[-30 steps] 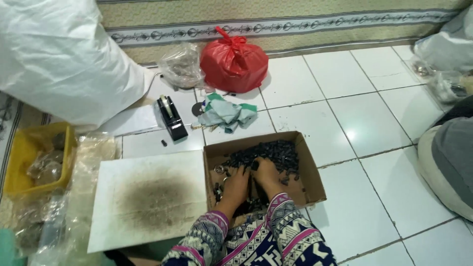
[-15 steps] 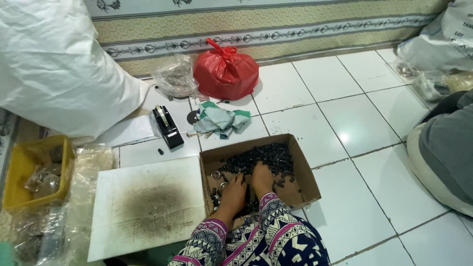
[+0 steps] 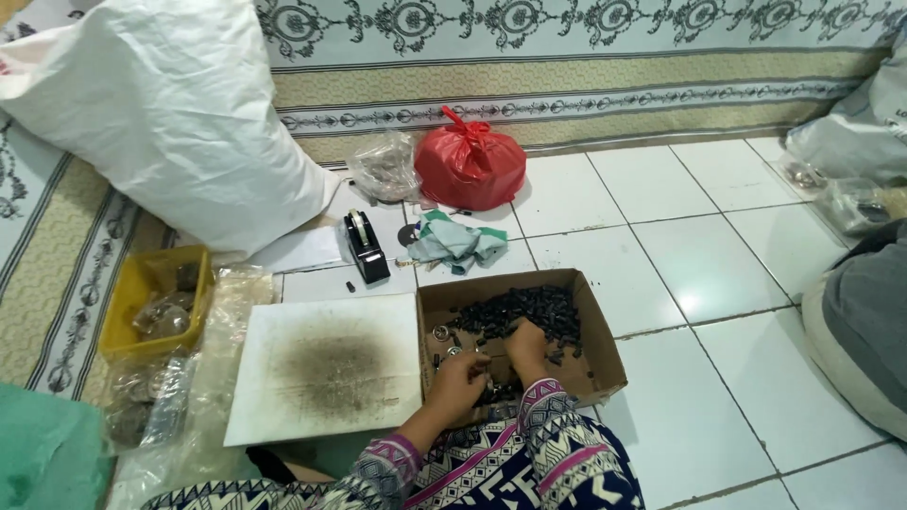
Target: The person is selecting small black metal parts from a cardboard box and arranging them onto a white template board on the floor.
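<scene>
A shallow cardboard box lies on the tiled floor in front of me, holding a heap of small black parts and a few silvery rings at its left side. Both my hands are down inside it. My left hand rests on the near left of the box with fingers curled among the parts. My right hand sits at the near edge of the black heap, fingers bent into it. What each hand grips is too small to make out. Patterned sleeves cover my forearms.
A stained white board lies left of the box. Behind are a black tape dispenser, a crumpled cloth, a red tied bag, a clear bag and a big white sack. A yellow tray stands left; another person's knee right.
The view has tilted upward, so more of the wall shows. My hands stay in the box, shifting slightly among the parts.
</scene>
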